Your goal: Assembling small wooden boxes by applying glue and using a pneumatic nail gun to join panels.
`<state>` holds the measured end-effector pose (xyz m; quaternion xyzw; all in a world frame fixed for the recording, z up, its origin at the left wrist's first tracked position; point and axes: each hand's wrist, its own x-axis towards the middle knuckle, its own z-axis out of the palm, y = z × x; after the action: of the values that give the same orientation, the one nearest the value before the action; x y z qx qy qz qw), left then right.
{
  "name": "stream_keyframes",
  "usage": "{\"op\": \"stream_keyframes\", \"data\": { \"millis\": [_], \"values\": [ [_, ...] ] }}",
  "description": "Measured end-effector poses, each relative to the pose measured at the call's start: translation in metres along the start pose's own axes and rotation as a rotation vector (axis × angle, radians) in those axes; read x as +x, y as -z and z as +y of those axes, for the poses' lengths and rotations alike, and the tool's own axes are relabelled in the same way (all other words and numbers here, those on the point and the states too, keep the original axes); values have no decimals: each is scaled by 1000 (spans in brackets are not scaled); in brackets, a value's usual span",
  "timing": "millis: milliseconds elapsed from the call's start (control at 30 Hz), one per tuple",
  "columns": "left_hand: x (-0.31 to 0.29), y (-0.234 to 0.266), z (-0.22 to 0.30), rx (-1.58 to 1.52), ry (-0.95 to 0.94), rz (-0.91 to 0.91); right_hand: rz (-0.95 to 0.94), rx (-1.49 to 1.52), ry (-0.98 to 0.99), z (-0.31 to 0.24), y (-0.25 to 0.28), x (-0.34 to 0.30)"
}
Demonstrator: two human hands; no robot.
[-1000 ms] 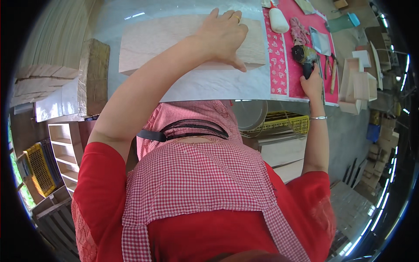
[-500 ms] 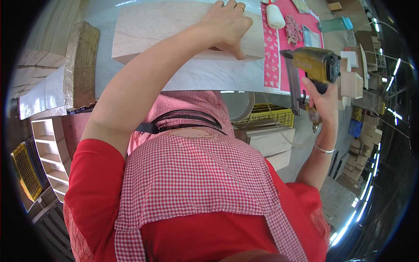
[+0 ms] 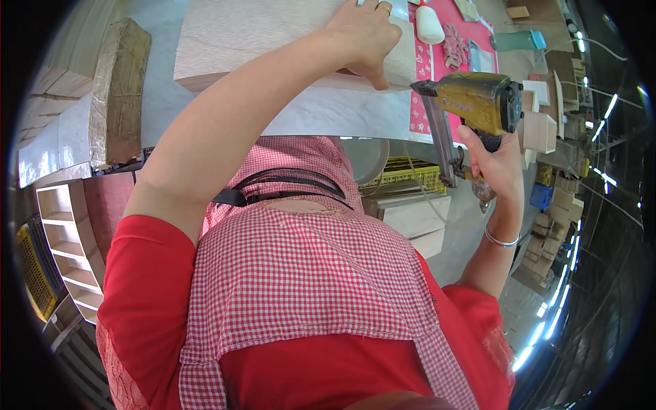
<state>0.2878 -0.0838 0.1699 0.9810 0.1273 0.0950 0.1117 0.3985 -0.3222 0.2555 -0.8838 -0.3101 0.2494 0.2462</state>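
A pale wooden box (image 3: pixel 239 41) lies on the workbench (image 3: pixel 307 113), its far side cut off by the picture's edge. My left hand (image 3: pixel 369 39) grips it near its right end, fingers over the top and thumb down on the near side. A dark gap shows in the box just under that palm. My right hand (image 3: pixel 502 160) is wrapped round the handle of a yellow and black pneumatic nail gun (image 3: pixel 471 99). The gun points left, its dark nose at the box's right end; whether it touches cannot be made out.
On a pink patterned sheet (image 3: pixel 422 116) lie a white bottle (image 3: pixel 429 26) and a crumpled pink cloth (image 3: pixel 454 46). A teal bottle (image 3: pixel 521 41) lies farther right. A wrapped brown block (image 3: pixel 121 92) stands at left. Below the bench edge sit a yellow crate (image 3: pixel 410 171) and boards (image 3: pixel 413 212).
My right hand has carried the nail gun left, bringing its nose to the box's right end. My left hand keeps its hold on the box. The view has shifted slightly.
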Motion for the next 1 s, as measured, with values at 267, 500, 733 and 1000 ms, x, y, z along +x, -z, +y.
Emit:
{"op": "stream_keyframes", "data": {
  "millis": [267,500,733,1000],
  "values": [
    [-18,-10,7,84,17,111,-92,-57,-29,-18,3,5],
    [-3,2,-11,-129,-35,-133,-97,-91,-38,-28,4,13],
    [-90,-21,-98,-43,-346,473,-66,-140,-8,-27,0,3],
    [-116,78,-99,-9,138,-258,-45,-15,94,-44,-25,-3]
  ]
}}
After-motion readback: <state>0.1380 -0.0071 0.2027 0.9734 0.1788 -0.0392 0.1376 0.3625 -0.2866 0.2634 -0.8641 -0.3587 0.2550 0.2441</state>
